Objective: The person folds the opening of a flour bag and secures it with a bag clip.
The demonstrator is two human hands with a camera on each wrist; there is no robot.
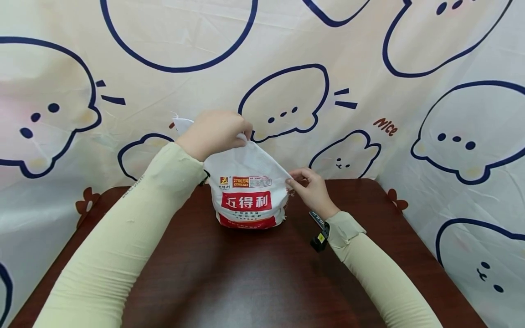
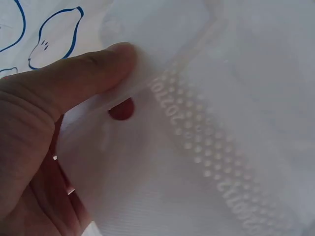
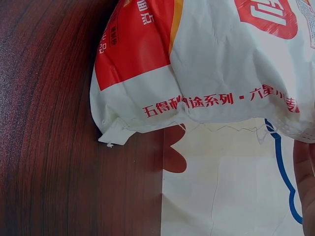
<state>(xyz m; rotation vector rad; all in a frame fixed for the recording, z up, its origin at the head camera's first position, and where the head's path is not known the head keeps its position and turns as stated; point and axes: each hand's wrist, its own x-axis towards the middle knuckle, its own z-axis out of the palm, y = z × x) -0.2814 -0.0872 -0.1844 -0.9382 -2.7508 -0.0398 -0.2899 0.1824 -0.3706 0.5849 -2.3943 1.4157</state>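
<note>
A white flour bag (image 1: 251, 166) with red printed panels stands on the table, its lower part bulging and its upper part slack. My left hand (image 1: 217, 132) grips the bag's top edge and pulls it up into a peak. In the left wrist view, the thumb presses on the white bag (image 2: 162, 182), near a small hole and rows of embossed dots. At the bag's right edge, my right hand (image 1: 309, 189) pinches the fabric between thumb and fingers. Loose threads hang along the side seam of the bag (image 3: 211, 83) in the right wrist view.
Underneath is a dark brown wooden table (image 1: 246, 278). A pale cloth (image 1: 283, 36) with blue-outlined cartoon figures hangs behind the table and along its sides. A black device (image 1: 320, 239) is strapped to the right wrist.
</note>
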